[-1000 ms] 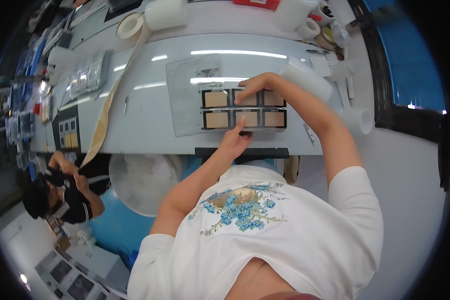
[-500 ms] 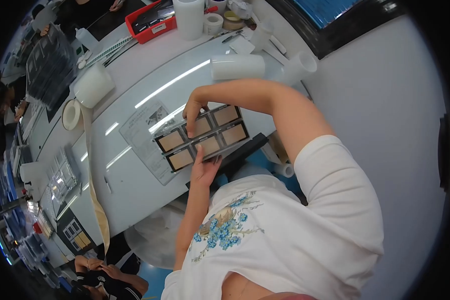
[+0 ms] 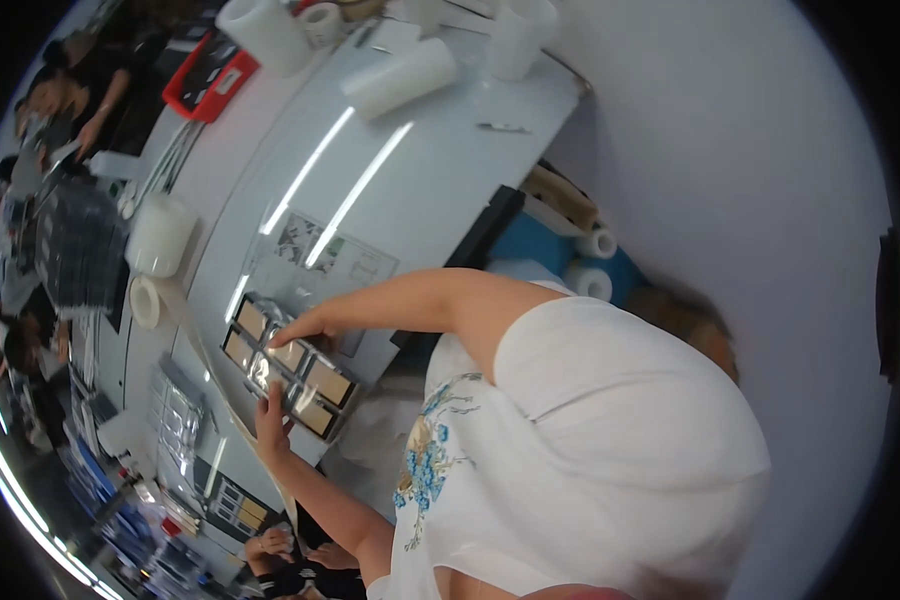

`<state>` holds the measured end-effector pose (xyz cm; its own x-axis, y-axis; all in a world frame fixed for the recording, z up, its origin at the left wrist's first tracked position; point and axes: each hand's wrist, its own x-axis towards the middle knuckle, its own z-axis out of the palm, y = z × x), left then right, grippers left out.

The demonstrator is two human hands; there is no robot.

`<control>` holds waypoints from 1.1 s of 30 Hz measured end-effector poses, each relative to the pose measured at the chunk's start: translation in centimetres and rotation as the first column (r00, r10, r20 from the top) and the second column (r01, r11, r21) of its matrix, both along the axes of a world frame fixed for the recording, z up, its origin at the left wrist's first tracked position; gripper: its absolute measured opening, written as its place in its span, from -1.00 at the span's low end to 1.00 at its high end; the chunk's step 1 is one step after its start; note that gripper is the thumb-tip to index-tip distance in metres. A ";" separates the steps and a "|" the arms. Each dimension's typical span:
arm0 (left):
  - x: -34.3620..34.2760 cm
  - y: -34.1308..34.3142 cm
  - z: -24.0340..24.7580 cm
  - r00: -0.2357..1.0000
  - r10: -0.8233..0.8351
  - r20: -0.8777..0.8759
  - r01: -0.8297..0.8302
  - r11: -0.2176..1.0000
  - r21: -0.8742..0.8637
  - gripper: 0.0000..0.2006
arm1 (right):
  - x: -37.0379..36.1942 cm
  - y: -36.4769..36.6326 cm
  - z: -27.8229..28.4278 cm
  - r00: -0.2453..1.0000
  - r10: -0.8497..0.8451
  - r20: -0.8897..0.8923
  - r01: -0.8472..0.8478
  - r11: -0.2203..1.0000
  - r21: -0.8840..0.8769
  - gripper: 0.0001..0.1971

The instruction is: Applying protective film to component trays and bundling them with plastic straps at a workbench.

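Between my two hands is a flat clear plastic tray (image 3: 327,381) of beige rectangular panels in dark frames, several panels in two rows. My left hand (image 3: 273,424) holds its near long edge, the thumb reaching up over it. From the other long side, my right hand (image 3: 303,328) grips it, fingers over the top near the middle. Light glares off the clear covering between the hands. Under and behind the tray, a printed sheet (image 3: 365,262) lies on the shiny table (image 3: 440,170).
A tape roll (image 3: 146,302) trails a long pale strip along the table's left. White film rolls (image 3: 400,78) lie at the far side, near a red bin (image 3: 210,78) and a pen (image 3: 503,127). Stacked clear trays (image 3: 177,411) stand left. Co-workers sit beyond, including one person (image 3: 305,572) at the bottom.
My head view has turned, shifting the table scene. Still in both hands, the tray has moved left over the table and turned, now slanting down to the right.
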<state>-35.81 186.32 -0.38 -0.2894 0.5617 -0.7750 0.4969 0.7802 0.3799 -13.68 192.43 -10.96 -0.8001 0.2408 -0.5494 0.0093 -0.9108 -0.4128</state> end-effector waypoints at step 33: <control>1.2 1.2 -7.1 0.436 -0.358 -0.826 0.891 0.301 0.339 -0.30 | 14.2 -8.4 -4.8 0.720 -0.629 0.295 -0.150 0.274 0.950 -0.87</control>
